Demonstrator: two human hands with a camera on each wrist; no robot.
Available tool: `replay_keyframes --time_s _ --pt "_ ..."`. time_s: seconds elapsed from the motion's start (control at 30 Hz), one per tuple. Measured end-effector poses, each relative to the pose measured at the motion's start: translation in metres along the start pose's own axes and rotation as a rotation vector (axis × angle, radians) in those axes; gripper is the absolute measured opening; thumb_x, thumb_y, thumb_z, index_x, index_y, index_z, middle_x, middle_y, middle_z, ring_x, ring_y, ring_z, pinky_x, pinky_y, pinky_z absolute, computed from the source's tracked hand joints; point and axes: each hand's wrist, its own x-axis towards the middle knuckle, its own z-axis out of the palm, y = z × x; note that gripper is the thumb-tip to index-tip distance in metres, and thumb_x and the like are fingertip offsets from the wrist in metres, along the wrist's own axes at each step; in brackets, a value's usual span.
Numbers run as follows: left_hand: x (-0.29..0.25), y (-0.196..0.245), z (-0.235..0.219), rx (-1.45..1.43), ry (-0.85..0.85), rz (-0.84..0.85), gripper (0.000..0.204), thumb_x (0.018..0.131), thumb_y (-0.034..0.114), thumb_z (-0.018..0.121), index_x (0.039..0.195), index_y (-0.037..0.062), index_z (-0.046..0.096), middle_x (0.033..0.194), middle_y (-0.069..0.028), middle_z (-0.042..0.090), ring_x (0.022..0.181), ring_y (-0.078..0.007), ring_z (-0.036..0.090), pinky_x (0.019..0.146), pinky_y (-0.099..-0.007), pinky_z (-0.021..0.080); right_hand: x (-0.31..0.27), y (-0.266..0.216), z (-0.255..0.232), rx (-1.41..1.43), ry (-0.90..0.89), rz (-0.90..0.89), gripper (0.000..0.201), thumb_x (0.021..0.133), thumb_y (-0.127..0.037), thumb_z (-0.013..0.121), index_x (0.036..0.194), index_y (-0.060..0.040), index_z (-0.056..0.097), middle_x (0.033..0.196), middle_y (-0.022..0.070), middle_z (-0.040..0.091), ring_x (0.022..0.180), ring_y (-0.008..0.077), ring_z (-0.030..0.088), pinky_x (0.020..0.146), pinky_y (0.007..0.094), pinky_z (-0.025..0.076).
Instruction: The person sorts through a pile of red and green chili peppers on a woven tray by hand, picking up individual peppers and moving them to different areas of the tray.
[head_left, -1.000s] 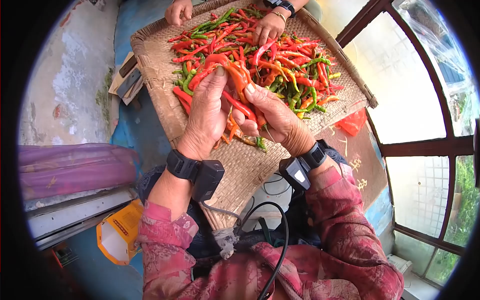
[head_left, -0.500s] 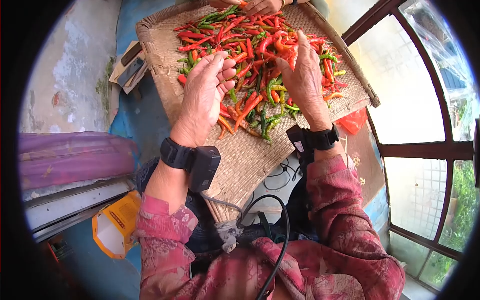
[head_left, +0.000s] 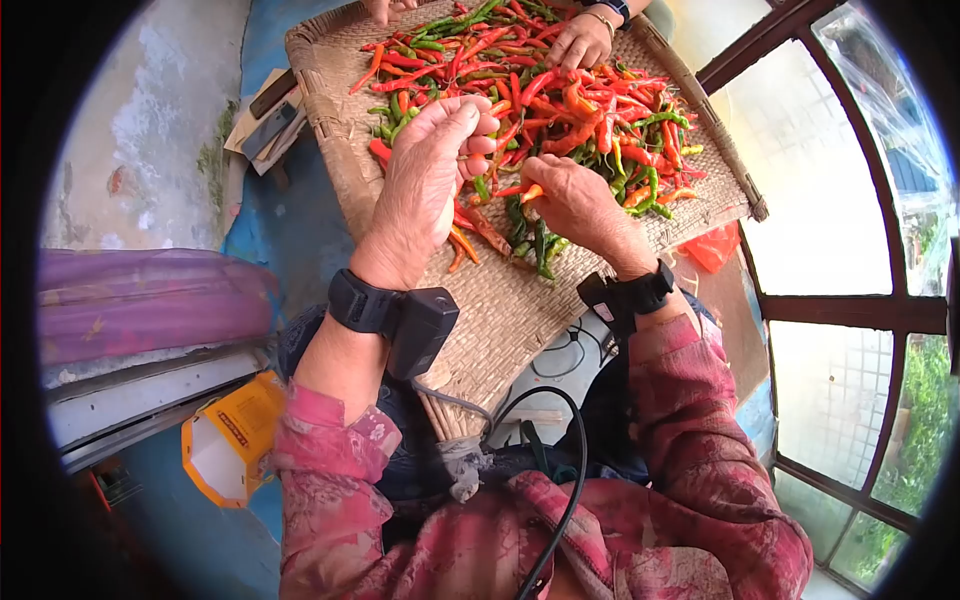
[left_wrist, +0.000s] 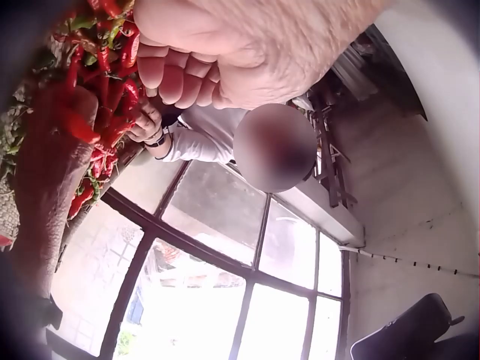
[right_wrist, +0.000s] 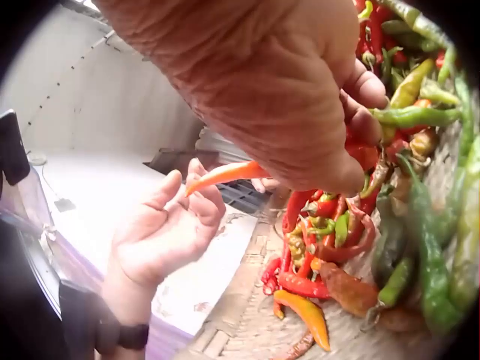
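Observation:
Red, orange and green chili peppers [head_left: 480,68] lie heaped on a woven tray [head_left: 505,325]. My right hand [head_left: 580,205], near the heap's front edge, grips an orange chili pepper [right_wrist: 229,174]; its tip sticks out toward the left hand in the right wrist view. To its left my left hand [head_left: 420,180] is raised over the tray, palm turned inward and fingers loosely bent, with nothing between them. Some green chilies [head_left: 542,250] lie below the right hand. Wristbands with cameras circle both my wrists.
Across the tray, another person's hand [head_left: 582,40] rests on the peppers, and a second one shows at the top edge. A red plastic bag [head_left: 712,247] is beside the tray, near the windows [head_left: 830,380]. Phone-like objects [head_left: 268,132] lie at the left. A black cable [head_left: 572,470] crosses my lap.
Both my hands held red chilies together at first. They parted, the right reaching over the heap on the right. It is now back near the left hand, gripping an orange chili.

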Motion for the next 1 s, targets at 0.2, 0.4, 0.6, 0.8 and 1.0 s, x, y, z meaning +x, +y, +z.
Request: replay_keyframes --time_s 0.2,0.4,0.6,0.8,1.0 --pt "-0.001 -0.004 0.005 0.215 -0.116 -0.039 0.032 0.090 0.029 0.054 0.112 0.0066 0.055 0.096 -0.0004 0.060 0.085 -0.0069 0.055 0.074 -0.0216 0.042 -0.011 0.012 -0.032 0.703 -0.009 0.197 0.032 0.088 -0.033 0.055 0.090 -0.0007 0.054 0.067 0.0029 0.055 0.054 0.0125 0.050 0.050 0.0269 0.040" --pt "-0.005 -0.016 0.025 0.140 -0.533 -0.244 0.036 0.091 0.035 0.051 0.110 0.0048 0.054 0.092 -0.0012 0.059 0.089 -0.0078 0.055 0.077 -0.0263 0.045 -0.020 -0.011 -0.043 1.063 -0.393 0.213 0.044 0.094 -0.043 0.041 0.091 -0.0015 0.056 0.074 0.0029 0.061 0.055 0.0070 0.051 0.047 0.0201 0.041" --pt "0.009 -0.029 0.021 0.140 -0.106 0.052 0.035 0.093 0.034 0.047 0.104 0.0024 0.055 0.098 -0.0091 0.061 0.093 -0.0155 0.058 0.081 -0.0278 0.046 -0.015 -0.011 -0.052 0.812 -0.480 0.271 0.031 0.090 -0.033 0.048 0.089 -0.0040 0.057 0.070 -0.0003 0.059 0.055 0.0035 0.048 0.045 0.0188 0.038" --pt "0.015 0.000 0.007 0.161 0.068 0.177 0.028 0.093 0.027 0.048 0.103 0.0031 0.056 0.096 -0.0069 0.062 0.088 -0.0124 0.058 0.079 -0.0254 0.046 0.001 0.017 -0.045 0.657 0.362 0.457 0.040 0.090 -0.027 0.054 0.114 0.0046 0.051 0.069 0.0047 0.060 0.056 0.0069 0.053 0.050 0.0221 0.044" --pt "0.008 0.008 0.003 0.213 0.035 0.211 0.024 0.091 0.023 0.053 0.103 0.0029 0.057 0.091 -0.0048 0.062 0.081 -0.0098 0.058 0.075 -0.0231 0.046 -0.007 -0.033 0.012 0.175 -0.224 0.186 0.046 0.081 -0.041 0.063 0.101 0.0004 0.055 0.080 0.0185 0.062 0.073 0.0342 0.062 0.063 0.0412 0.049"
